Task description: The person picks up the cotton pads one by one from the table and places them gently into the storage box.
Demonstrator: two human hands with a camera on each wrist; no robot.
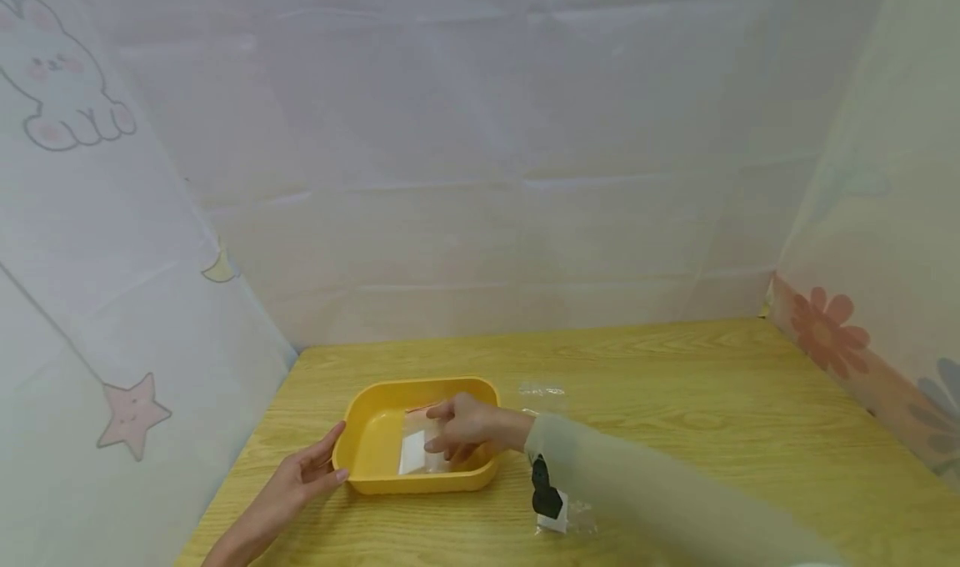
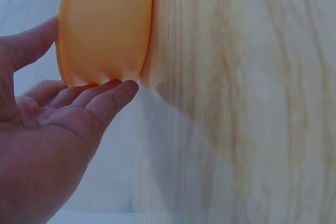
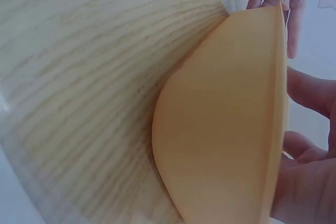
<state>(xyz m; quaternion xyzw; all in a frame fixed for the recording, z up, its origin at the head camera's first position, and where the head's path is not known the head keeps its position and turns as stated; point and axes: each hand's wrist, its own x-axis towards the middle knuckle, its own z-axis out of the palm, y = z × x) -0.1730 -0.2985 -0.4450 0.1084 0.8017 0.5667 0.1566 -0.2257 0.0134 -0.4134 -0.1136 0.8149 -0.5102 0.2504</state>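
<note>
I had the left hand [image 1: 300, 474] gripping the tray [image 1: 420, 485], the right hand [image 1: 467, 423] over a bag [image 1: 415, 444] inside, finger and thumb apart.

Right sleeve [image 1: 660, 484]: pale cream with a faint greenish cast, long and loose; widens away from the wrist.
Cuff [image 1: 537, 438]: same pale cloth, ends right at the wrist.
Dark piece below the cuff [image 1: 546, 496]: black, lobed in outline; worn or lying beyond, cannot tell.
Right hand [image 1: 471, 425]: bare, slim.
Left hand [image 1: 303, 471]: bare; slender fingers [image 2: 113, 100] with rounded tips.
Left forearm [image 1: 247, 534]: uncovered down to the lower edge of view.
</note>
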